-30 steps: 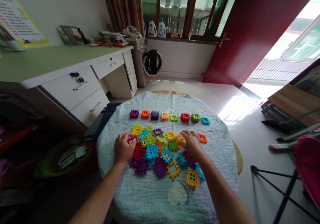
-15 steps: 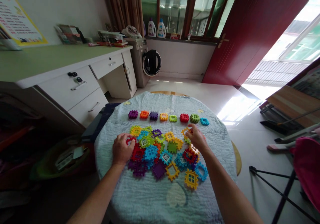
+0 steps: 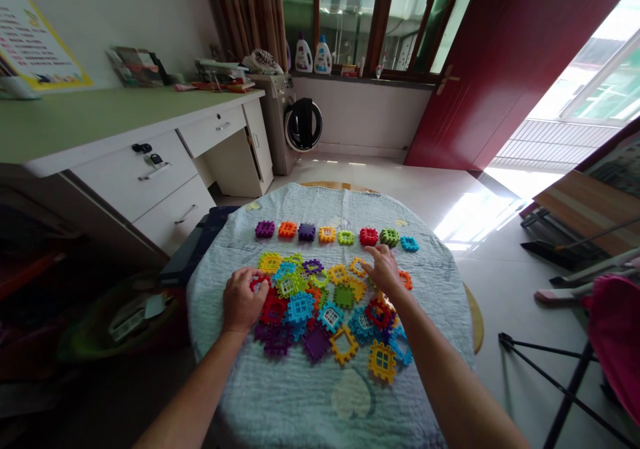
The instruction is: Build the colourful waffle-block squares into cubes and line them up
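Note:
My left hand [image 3: 242,300] rests at the left side of the pile, its thumb and fingers closed on a red interlocking tile [image 3: 261,282]. Over the pile's right side, my right hand [image 3: 385,271] has its fingers apart; a yellow window tile [image 3: 357,267] lies by its thumb tip. Between the hands are mixed notched plastic tiles, among them a green tile [image 3: 344,295], a blue window tile [image 3: 331,316] and a purple tile [image 3: 317,343]. An orange tile [image 3: 405,279] is partly hidden behind my right hand.
Beyond the pile, sorted tiles stand in a row by colour, from a purple stack [image 3: 265,229] to a blue tile [image 3: 409,243]. A pale blue cloth [image 3: 280,402] covers the round table. A desk [image 3: 150,119] stands left, and a black tripod leg [image 3: 545,375] right.
My right hand has moved slightly left and away from me, and its fingers have opened. The yellow window tile has shifted left onto the pile's edge. My left hand stays almost still.

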`<state>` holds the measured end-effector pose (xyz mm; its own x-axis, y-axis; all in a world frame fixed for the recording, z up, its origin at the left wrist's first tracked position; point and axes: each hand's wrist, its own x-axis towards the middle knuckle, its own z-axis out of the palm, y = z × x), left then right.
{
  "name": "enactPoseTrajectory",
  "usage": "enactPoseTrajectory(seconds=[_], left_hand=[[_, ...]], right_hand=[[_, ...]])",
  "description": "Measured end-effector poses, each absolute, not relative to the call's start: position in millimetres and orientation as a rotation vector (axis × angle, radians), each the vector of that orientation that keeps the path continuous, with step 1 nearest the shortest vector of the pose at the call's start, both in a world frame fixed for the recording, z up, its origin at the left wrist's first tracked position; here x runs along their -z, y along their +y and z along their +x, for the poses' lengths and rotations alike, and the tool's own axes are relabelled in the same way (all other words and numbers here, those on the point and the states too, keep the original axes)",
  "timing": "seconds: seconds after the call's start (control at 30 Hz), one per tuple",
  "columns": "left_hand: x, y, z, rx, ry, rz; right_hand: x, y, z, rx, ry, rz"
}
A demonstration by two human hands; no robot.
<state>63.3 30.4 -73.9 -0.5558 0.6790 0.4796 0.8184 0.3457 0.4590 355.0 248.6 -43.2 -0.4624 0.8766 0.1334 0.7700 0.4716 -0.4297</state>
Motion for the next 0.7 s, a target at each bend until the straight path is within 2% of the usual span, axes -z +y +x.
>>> enactPoseTrajectory(seconds=[0.27, 0.47, 0.7], left_hand=[[77, 30, 60, 0.978, -2.394, -1.393], [77, 30, 61, 0.981, -2.4, -1.389], [76, 30, 61, 0.986, -2.398, -1.391]], right_hand=[[26, 218, 424, -0.689, -2.592, -1.278], [36, 197, 430, -0.678, -2.547, -1.343], [20, 216, 403, -0.554, -2.458, -1.297]])
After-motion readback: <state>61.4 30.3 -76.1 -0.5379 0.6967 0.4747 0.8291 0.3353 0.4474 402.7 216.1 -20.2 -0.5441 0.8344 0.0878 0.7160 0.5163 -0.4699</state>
